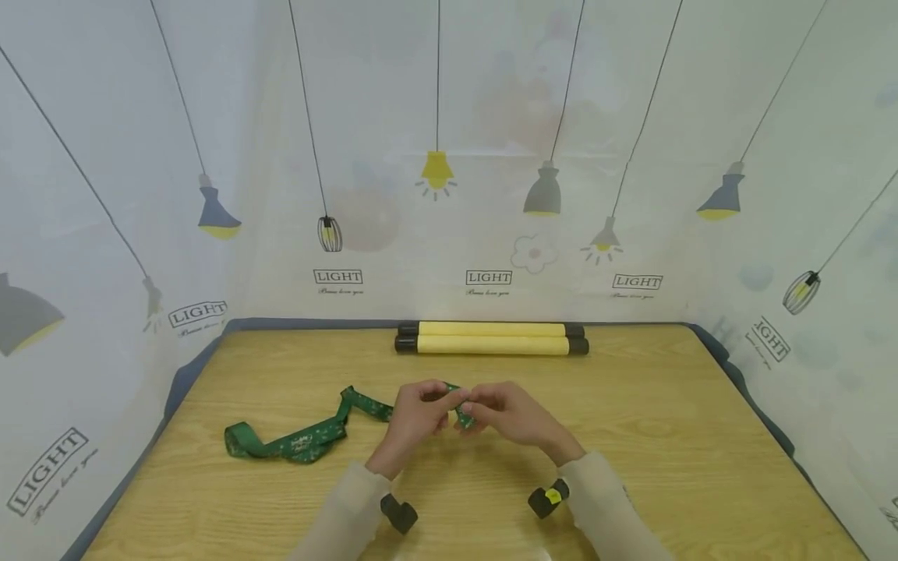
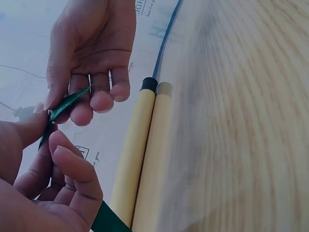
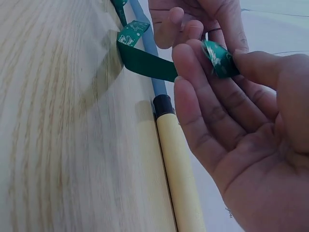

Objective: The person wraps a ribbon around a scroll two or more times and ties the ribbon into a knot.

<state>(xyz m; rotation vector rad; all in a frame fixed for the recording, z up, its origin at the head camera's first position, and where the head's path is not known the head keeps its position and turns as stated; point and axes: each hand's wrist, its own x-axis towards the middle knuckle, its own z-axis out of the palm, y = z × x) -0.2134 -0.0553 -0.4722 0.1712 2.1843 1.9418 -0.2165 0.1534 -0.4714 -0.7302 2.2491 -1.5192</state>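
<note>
A green ribbon (image 1: 302, 444) on a wooden table (image 1: 701, 436), with lamp pictures (image 1: 437, 164) on white walls (image 1: 393, 86)
The ribbon curls along the table's left side, up to the left hand (image 1: 415, 413), which pinches it; yellow tubes (image 1: 491, 345) lie behind; the right hand (image 1: 512, 413) pinches it too.

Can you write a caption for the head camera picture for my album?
Left hand and right hand pinch a green ribbon over a wooden table.
</note>
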